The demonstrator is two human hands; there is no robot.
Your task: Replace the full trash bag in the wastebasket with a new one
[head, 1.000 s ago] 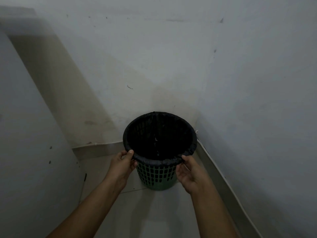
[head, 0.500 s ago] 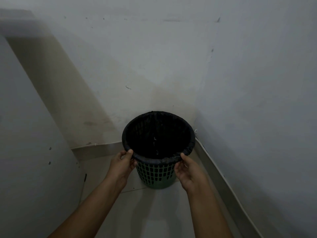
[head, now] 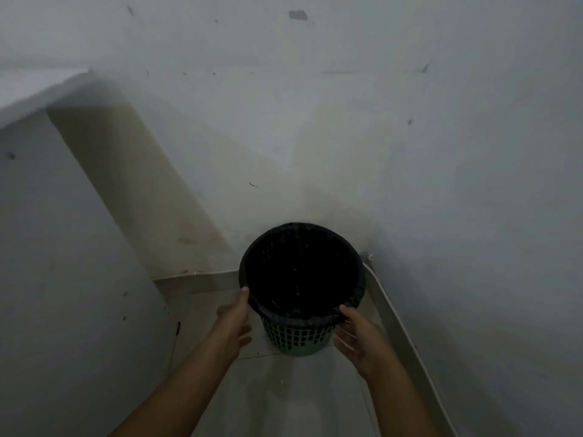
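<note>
I had the green wastebasket [head: 296,340], lined with a black bag [head: 301,275], on the floor in the wall corner, my left hand [head: 233,323] at nine o'clock and right hand [head: 356,337] at four o'clock, fingers spread, thumbs touching the rim, probably to seat the liner.

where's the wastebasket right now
In the head view, the green wastebasket stands on the floor in the wall corner, lower centre, lined with a black bag, between the left hand and right hand.

place: home corner, likely | evidence: scuffed white walls [head: 347,121]; tiled floor [head: 284,389]; green wastebasket [head: 296,339]
</note>
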